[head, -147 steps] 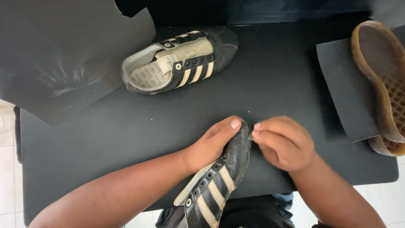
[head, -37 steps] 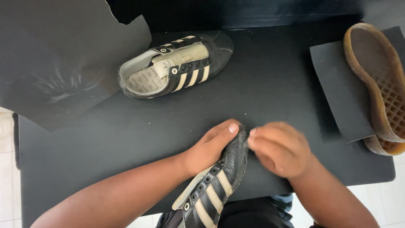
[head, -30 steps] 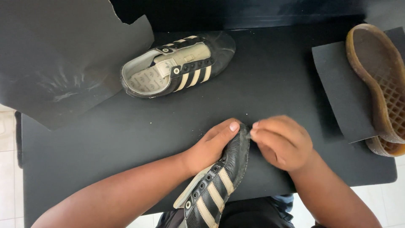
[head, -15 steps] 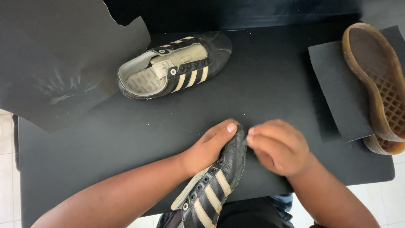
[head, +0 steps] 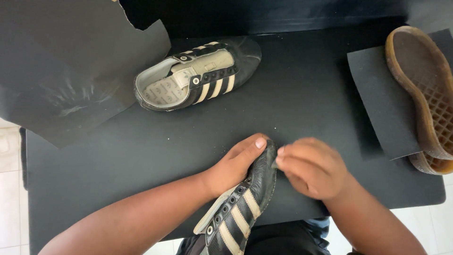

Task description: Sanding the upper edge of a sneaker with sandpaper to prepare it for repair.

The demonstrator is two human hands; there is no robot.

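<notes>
Two hands work on the toe of a black shoe at the near edge of a black table.

The left hand (head: 233, 165) lies along the side of the black shoe with pale stripes (head: 243, 205), fingers wrapped on it near the toe. The right hand (head: 309, 167) is curled almost closed, its fingertips pressed to the toe; whether they pinch something small there is too blurred to tell. A second striped shoe (head: 198, 75) lies further back on the table (head: 118, 156). A brown rubber sole (head: 424, 94) rests on a dark sheet (head: 377, 104) to the right.
</notes>
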